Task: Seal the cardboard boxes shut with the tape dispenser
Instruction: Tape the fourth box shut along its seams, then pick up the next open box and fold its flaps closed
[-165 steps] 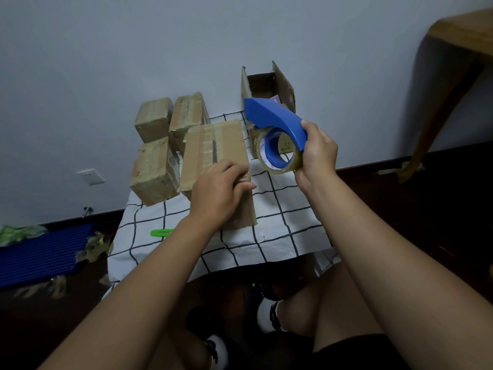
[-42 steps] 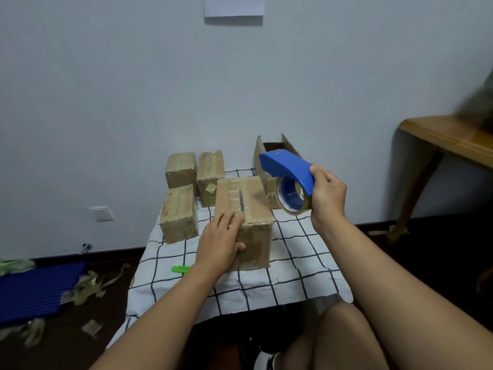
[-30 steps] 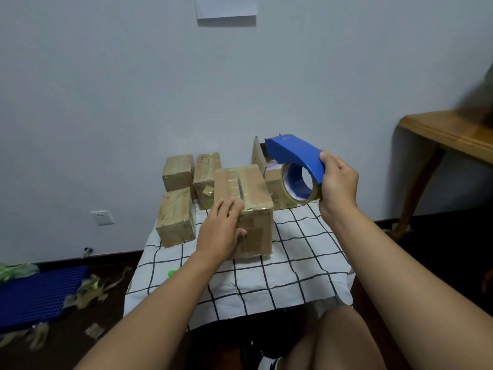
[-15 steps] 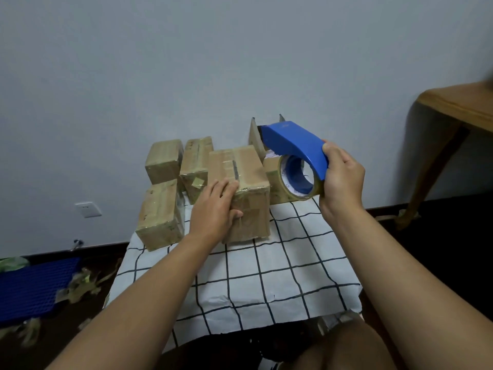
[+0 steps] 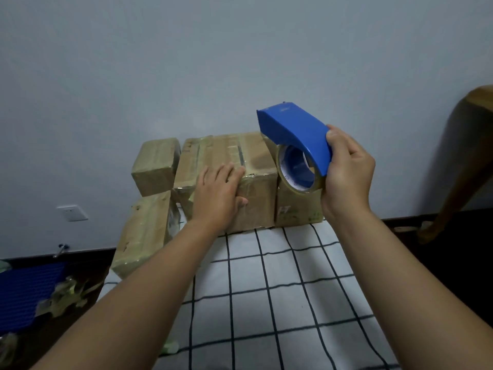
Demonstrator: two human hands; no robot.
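Observation:
A taped cardboard box [image 5: 256, 182] stands at the far side of the checked tablecloth [image 5: 280, 289]. My left hand [image 5: 217, 193] lies flat on its near top edge, fingers spread. To its right, my right hand [image 5: 346, 172] grips a blue tape dispenser [image 5: 296, 140] with a roll of clear tape, held in the air in front of another box [image 5: 298, 209] whose top is hidden behind it. Three taped boxes sit to the left: one at the back [image 5: 157, 166], one behind my left hand [image 5: 190, 161], one near the table's left edge [image 5: 144, 236].
A wall rises directly behind the boxes, with a socket [image 5: 72, 212] low on the left. A blue mat [image 5: 29, 292] and tape scraps [image 5: 64, 295] lie on the dark floor at left. A wooden table leg [image 5: 464, 161] stands at right.
The taped box under my left hand has slid away towards the wall, up against the other boxes. My right hand with the dispenser stays beside it.

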